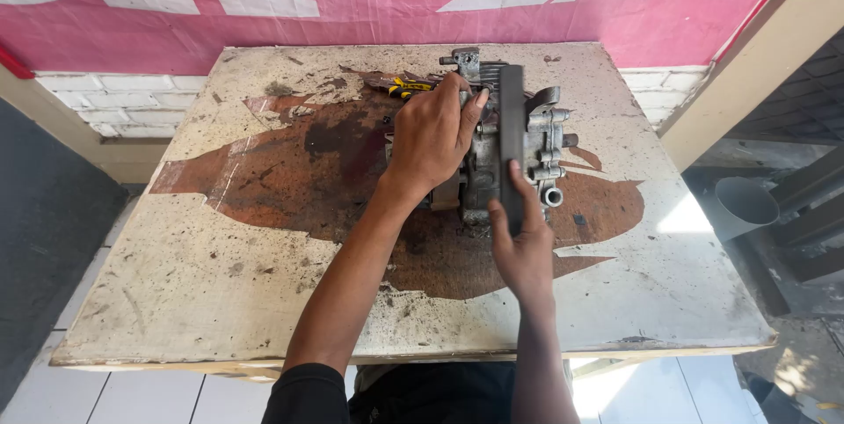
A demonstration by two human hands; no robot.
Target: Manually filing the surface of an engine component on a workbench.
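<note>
A grey metal engine part (514, 156) sits on the far middle of a worn, stained table (193, 266), over the big rust-brown patch where the paint has gone. The person's left hand (431, 138) lies flat across the left side of the part, palm down, fingers curled over its top edge and pressing on it rather than pinching anything. The right hand (520, 248) comes up from the near side, its fingers closed around the near end of a long dark flat bar (512, 138) that runs near to far along the top of the part; the thumb rests against the bar's left face. On the right side of the part, pale cast fittings and a small round port (552, 196) stick out toward the table's right edge. Just beyond the left hand, on the far side, a yellow-and-black handled tool (400, 86) lies on the table, touching or nearly touching the part; I cannot tell which. Behind the table hangs a pink and white banner (615, 2) above a low white brick wall (132, 98).
</note>
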